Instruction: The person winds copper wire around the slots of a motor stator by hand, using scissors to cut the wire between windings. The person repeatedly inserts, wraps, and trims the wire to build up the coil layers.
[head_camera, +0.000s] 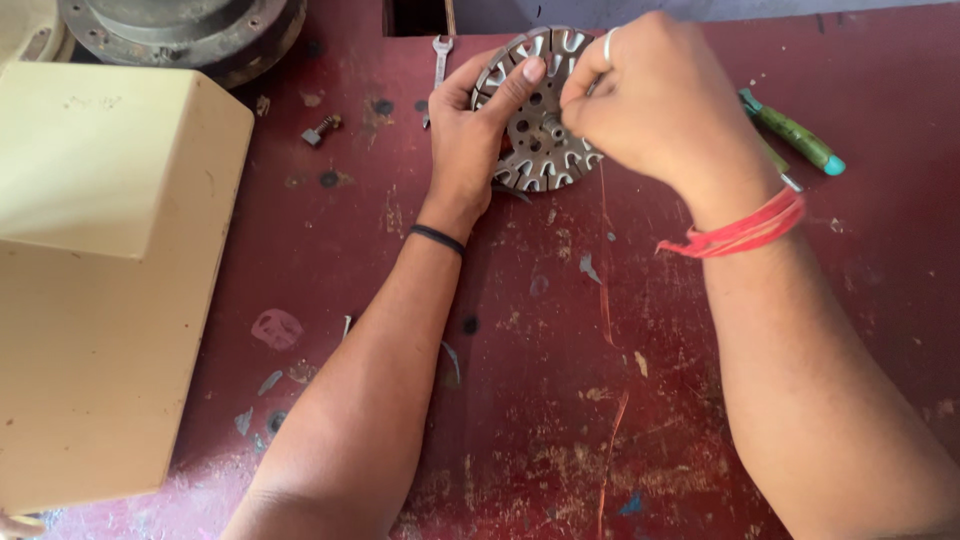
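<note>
A round grey metal motor core (537, 130) with slots around its rim stands tilted on the worn red table (560, 380). My left hand (470, 140) grips its left edge, thumb across the face. My right hand (650, 95), with a ring on one finger and red threads at the wrist, is closed over its right side, fingertips pinched near the centre hub. A thin copper wire (606, 300) trails from the core down toward me across the table.
A cream plastic housing (100, 260) fills the left. A dark round metal casting (180, 30) sits top left. A small spanner (439, 60) lies beside the core, a green-handled tool (795, 135) to the right, a small dark part (322, 129) left of my hand.
</note>
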